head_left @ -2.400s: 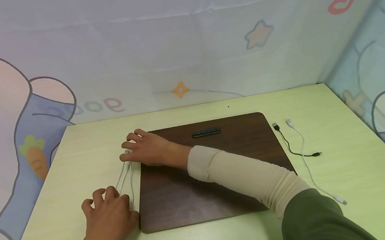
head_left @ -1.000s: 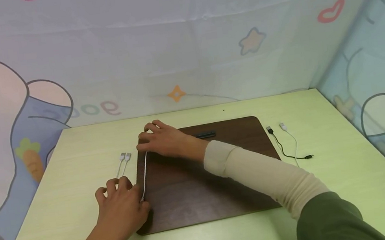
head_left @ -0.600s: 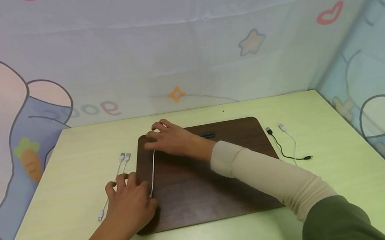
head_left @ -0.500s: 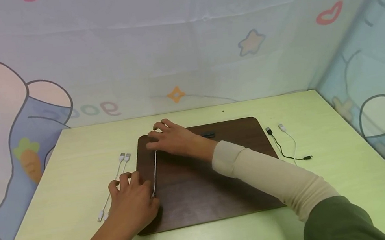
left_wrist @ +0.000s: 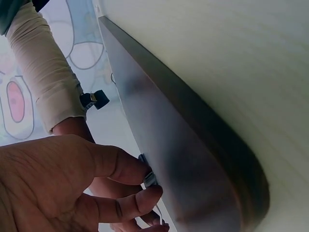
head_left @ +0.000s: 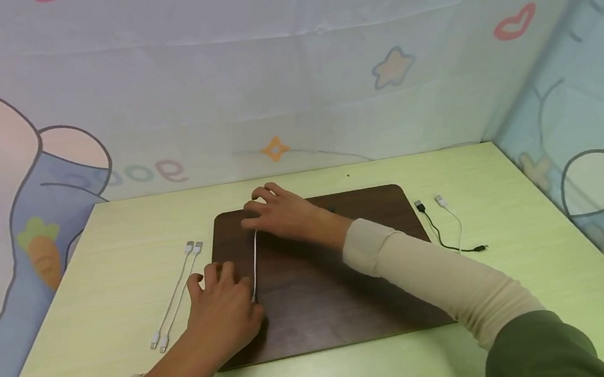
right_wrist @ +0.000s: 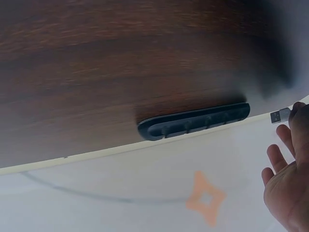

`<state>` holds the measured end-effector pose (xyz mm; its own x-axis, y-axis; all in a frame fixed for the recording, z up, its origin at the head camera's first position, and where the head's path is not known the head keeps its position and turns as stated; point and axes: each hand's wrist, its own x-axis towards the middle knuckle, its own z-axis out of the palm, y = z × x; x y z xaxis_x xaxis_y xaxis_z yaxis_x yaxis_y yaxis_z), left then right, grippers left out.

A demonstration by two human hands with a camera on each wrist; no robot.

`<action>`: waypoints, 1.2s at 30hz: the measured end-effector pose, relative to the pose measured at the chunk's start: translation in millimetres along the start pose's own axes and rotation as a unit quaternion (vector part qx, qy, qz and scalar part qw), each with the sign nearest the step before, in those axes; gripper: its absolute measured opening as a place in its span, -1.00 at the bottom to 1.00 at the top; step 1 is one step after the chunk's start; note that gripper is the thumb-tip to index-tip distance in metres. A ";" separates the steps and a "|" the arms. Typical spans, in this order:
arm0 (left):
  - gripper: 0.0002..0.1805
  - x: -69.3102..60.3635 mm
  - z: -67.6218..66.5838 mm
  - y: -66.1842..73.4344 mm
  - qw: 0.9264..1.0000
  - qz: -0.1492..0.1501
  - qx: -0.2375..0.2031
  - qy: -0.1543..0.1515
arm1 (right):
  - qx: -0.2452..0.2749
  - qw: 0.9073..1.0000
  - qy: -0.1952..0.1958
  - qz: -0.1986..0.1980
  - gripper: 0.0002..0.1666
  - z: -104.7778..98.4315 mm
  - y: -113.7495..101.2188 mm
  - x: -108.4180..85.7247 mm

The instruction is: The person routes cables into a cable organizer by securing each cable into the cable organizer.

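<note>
A white cable (head_left: 255,262) stretches between my two hands over the left part of a dark brown board (head_left: 337,296). My left hand (head_left: 221,316) pinches its near end; in the left wrist view the thumb and a finger of that hand (left_wrist: 111,179) hold a small connector (left_wrist: 150,180). My right hand (head_left: 288,215) grips the far end, and a USB plug (right_wrist: 280,115) sticks out from its fingers (right_wrist: 297,108) in the right wrist view. Close by, a dark slotted holder (right_wrist: 193,122) lies at the board's far edge, mostly behind my right hand in the head view.
Two white cables (head_left: 172,300) lie side by side on the pale table (head_left: 85,300), left of the board. To its right are a black cable (head_left: 440,237) and a white cable (head_left: 460,226), the latter partly behind my right sleeve. A patterned cloth (head_left: 289,78) hangs behind the table.
Both hands have moved right from beside the board to over it, carrying one white cable. The two other white cables on the left now show their full length.
</note>
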<state>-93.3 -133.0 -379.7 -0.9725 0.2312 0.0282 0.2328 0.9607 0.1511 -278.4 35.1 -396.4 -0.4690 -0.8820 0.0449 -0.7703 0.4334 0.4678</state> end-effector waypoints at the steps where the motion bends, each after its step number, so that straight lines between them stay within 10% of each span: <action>1: -0.89 0.3 0.4 1.0 1.000 0.003 0.001 0.003 | 0.001 1.000 0.002 0.000 -0.59 0.6 0.9 -0.9; 36: -0.84 33.3 9.4 29.0 0.999 0.035 -0.003 -0.007 | -0.007 1.000 0.021 0.022 -0.59 21.3 31.8 -36.4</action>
<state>-118.8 -96.0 -383.7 -0.9537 0.2997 0.0247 0.2998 0.9413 0.1548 -295.1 84.9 -402.1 -0.4831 -0.8696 0.1017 -0.7431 0.4687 0.4776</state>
